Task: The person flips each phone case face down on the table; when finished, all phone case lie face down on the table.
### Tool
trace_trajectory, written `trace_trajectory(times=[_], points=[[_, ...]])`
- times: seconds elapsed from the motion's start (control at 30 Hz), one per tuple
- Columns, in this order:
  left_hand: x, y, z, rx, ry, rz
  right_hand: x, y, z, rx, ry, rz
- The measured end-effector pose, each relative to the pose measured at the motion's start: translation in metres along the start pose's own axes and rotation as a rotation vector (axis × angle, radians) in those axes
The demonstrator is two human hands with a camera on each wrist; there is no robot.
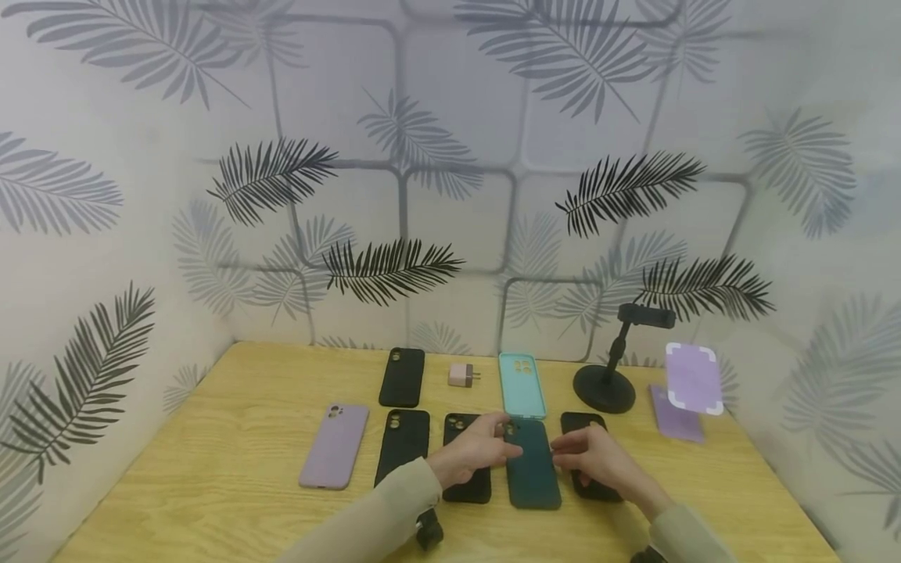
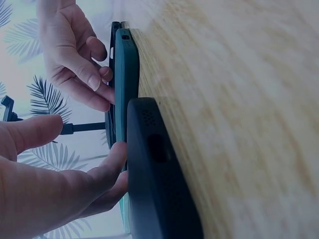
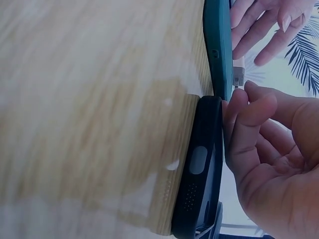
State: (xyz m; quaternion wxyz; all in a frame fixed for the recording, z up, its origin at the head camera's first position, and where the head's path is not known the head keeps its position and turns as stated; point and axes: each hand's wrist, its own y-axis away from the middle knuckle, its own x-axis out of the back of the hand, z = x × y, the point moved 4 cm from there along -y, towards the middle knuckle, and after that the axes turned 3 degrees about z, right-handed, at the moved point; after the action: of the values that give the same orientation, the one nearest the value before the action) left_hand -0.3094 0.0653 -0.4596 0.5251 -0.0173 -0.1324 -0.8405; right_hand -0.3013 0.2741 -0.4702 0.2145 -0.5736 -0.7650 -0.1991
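A dark teal phone case (image 1: 533, 465) lies flat between my two hands. My left hand (image 1: 477, 452) reaches over a black phone case (image 1: 468, 486), its fingers at the teal case's upper left edge and its thumb apart from them. My right hand (image 1: 597, 457) hovers above another black phone case (image 1: 598, 491), with loosely bent fingertips near the teal case's right edge. Neither hand grips anything. In the left wrist view the teal case (image 2: 127, 74) stands behind the nearer black case (image 2: 154, 164). Whether the fingertips touch the cases is hard to tell.
More phone cases lie on the wooden table (image 1: 211, 461): a lilac one (image 1: 335, 446), two black ones (image 1: 402, 377) at left, and a light turquoise one (image 1: 522, 387) behind. A charger plug (image 1: 461, 375), a black phone stand (image 1: 605, 387) and a purple stand (image 1: 693, 379) are near the wall.
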Motion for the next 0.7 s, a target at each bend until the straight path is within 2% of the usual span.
trace_trajectory(times=[0.13, 0.37, 0.7], points=[[0.001, 0.000, 0.002, -0.010, -0.017, 0.005, 0.001, -0.001, 0.003, -0.025, -0.040, 0.001], [0.005, -0.008, 0.009, -0.019, -0.011, 0.018, 0.005, -0.009, 0.004, -0.024, -0.184, 0.015], [0.008, -0.031, 0.010, -0.036, 0.023, 0.077, 0.009, -0.025, -0.002, 0.017, -0.236, 0.054]])
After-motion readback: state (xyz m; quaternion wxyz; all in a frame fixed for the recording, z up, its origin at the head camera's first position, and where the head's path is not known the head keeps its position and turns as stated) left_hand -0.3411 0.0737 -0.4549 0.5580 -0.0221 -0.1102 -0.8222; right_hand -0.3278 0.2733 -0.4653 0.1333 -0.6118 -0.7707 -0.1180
